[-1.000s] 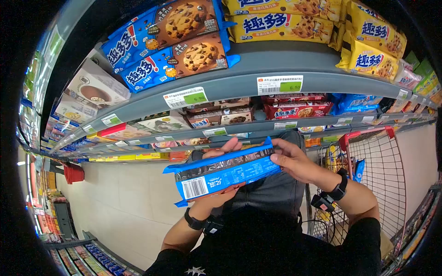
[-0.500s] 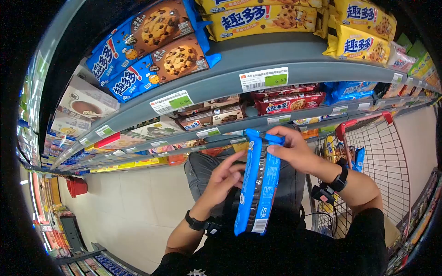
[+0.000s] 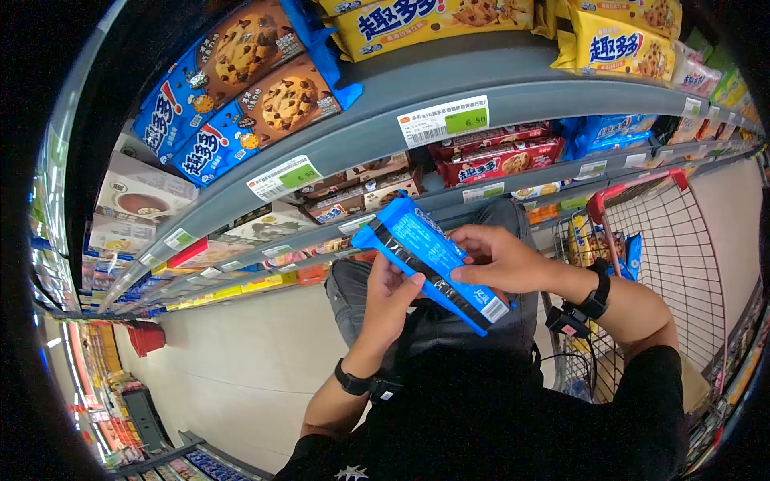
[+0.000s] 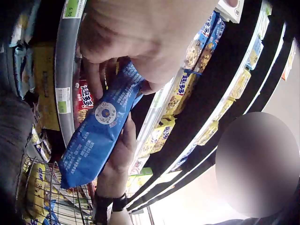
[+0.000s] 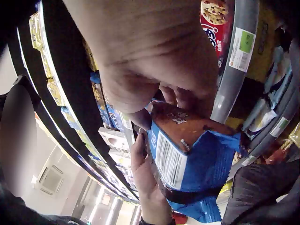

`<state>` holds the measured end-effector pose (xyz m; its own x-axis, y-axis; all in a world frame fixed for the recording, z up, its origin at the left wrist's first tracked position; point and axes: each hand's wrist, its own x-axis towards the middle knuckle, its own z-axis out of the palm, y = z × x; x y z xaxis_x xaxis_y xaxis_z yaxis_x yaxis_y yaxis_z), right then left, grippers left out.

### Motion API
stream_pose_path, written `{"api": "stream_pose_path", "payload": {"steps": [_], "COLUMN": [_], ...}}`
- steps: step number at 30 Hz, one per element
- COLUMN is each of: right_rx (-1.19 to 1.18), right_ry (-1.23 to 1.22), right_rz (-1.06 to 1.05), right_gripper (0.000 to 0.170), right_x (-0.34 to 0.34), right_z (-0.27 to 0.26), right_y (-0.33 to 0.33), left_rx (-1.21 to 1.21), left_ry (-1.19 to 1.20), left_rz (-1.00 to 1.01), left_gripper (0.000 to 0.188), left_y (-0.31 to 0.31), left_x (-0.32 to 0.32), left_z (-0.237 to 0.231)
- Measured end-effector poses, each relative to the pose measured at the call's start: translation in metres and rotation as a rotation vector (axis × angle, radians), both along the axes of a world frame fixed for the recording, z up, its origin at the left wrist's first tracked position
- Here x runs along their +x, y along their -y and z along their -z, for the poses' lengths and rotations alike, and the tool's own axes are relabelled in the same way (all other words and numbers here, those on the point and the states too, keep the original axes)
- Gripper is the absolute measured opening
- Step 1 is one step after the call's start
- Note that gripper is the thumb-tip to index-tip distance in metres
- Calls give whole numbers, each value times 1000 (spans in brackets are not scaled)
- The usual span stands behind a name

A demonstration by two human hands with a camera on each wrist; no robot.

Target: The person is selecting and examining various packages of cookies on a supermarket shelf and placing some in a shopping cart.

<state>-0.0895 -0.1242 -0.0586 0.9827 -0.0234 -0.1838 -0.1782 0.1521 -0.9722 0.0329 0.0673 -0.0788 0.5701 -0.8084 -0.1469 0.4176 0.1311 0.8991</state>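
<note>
A blue cookie pack (image 3: 437,260) is held between both hands above the lap, its back side with printing, a dark seam and a barcode turned up. From the left, my left hand (image 3: 389,305) grips its near long edge, thumb on top. My right hand (image 3: 505,260) pinches the opposite edge near the barcode end. In the left wrist view the pack (image 4: 96,145) shows a round emblem on its side. A brown side and the crimped blue end of the pack (image 5: 197,164) face the right wrist camera.
Ahead runs a grey shelf (image 3: 353,152) with price tags. It carries blue cookie packs (image 3: 257,104) and yellow cookie packs (image 3: 433,24); red packs (image 3: 501,160) lie on the tier below. A wire shopping cart (image 3: 674,248) with packs inside stands at the right. A red basket (image 3: 146,338) sits on the floor.
The pack turned from nearly level to steeply upright in the right hand, then to a slant. The left hand let go, then took hold of its edge again. The view shifted slightly right.
</note>
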Motion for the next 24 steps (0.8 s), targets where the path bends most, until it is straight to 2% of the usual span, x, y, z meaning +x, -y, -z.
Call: {"api": "stream_pose_path", "payload": {"steps": [14,16,24], "right_rx": [-28,-43,-52], "right_ry": [47,26,69], "right_rz": [41,19,20], "right_gripper": [44,45,45], "right_x": [0,-1,-1], "right_z": [2,-2,-1], "right_y": [1,2,2], "left_rx": [-29,14,-8], "left_ry": [-9,29,36], "left_rz": [11,42,41], "left_gripper": [42,49,48], "left_y": [-8,-10,-13], "left_x": [1,3,2], "left_z": [-2,1,3]}}
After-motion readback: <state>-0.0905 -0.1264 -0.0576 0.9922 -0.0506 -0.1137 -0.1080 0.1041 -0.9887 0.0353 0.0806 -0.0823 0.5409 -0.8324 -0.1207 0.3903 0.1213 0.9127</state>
